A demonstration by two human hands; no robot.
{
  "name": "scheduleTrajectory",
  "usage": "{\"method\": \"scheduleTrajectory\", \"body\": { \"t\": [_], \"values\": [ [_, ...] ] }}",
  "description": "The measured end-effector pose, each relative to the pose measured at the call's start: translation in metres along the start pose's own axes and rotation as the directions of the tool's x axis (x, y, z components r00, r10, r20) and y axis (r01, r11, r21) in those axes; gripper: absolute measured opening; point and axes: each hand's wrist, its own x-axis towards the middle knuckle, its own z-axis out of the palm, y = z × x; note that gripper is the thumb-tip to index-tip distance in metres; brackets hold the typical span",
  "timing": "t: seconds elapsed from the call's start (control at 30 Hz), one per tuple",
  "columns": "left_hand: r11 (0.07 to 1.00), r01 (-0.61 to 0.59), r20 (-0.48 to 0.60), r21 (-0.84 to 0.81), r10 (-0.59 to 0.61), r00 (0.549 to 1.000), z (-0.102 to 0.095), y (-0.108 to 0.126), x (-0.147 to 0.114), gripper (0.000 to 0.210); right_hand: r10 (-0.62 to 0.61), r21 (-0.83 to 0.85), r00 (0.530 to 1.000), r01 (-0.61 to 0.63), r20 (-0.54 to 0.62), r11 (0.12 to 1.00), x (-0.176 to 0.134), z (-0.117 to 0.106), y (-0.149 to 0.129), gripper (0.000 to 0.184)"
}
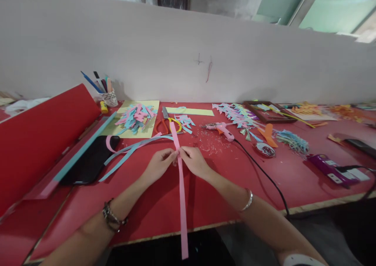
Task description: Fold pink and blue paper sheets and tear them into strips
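Note:
A long pink paper strip (pixel 182 203) runs between my hands, its upper end pointing at the wall and its lower end hanging past the table's front edge. My left hand (pixel 161 162) pinches it from the left, fingers closed. From the other side my right hand (pixel 194 160) grips it at the same spot, thumb and finger pressed together. Whether the strip is folded or knotted there is hidden by the fingers. Blue paper strips (pixel 129 150) trail leftward from near my left hand. Just beyond the hands lie pliers (pixel 165 117) with red handles and yellow-handled scissors (pixel 176 124).
A pink glue gun (pixel 221 130) lies to the right, its black cord (pixel 261 164) crossing the table. Cut paper pieces (pixel 138 117) are heaped at the back left. A black phone (pixel 88 160), a pen cup (pixel 108 97) and a purple power strip (pixel 329 168) stand or lie around.

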Motion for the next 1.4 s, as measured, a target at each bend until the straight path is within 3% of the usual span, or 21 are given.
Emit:
{"method": "scheduleTrajectory", "body": {
  "t": [0.13,0.3,0.37,0.47,0.57,0.83,1.07,1.4],
  "values": [
    [1.0,-0.02,0.057,0.024,0.018,0.998,0.0057,0.0011,-0.0028,0.027,-0.039,-0.106,0.993,0.027,-0.111,0.994,-0.0017,-0.0024,-0.0035,0.031],
    [0.999,-0.031,0.077,0.032,0.029,0.997,0.0076,0.0026,-0.0046,0.026,-0.048,-0.089,0.984,0.033,-0.173,0.995,-0.0016,-0.0032,-0.0038,0.032],
    [0.998,-0.038,0.061,0.043,0.035,0.998,0.0068,0.003,-0.0049,0.026,-0.038,-0.018,0.989,0.035,-0.14,0.999,-0.0006,-0.003,-0.002,0.033],
    [0.996,-0.051,0.025,0.069,0.049,0.998,0.0052,0.0036,-0.0049,0.027,-0.007,0.13,1.0,0.007,0.003,0.992,0.0012,-0.0024,0.0015,0.035],
    [0.995,-0.054,0.025,0.089,0.052,0.998,0.004,0.0032,-0.0043,0.027,0.028,0.167,0.997,-0.041,0.075,0.985,0.0018,-0.0024,0.0034,0.037],
    [0.985,-0.068,0.047,0.156,0.062,0.997,0.0038,0.002,-0.0037,0.03,0.019,0.07,1.0,-0.019,0.006,0.997,-0.0007,-0.0012,-0.0003,0.038],
    [0.985,-0.078,0.133,0.153,0.058,0.989,0.0053,0.0043,-0.0062,0.03,0.047,0.245,0.998,-0.038,-0.031,0.969,0.0053,-0.0064,0.0028,0.031],
    [0.985,-0.065,0.14,0.157,0.043,0.989,0.0058,0.0039,-0.0051,0.029,0.123,0.368,0.991,-0.133,0.05,0.92,0.0079,-0.009,0.0003,0.031]
  ]
}}
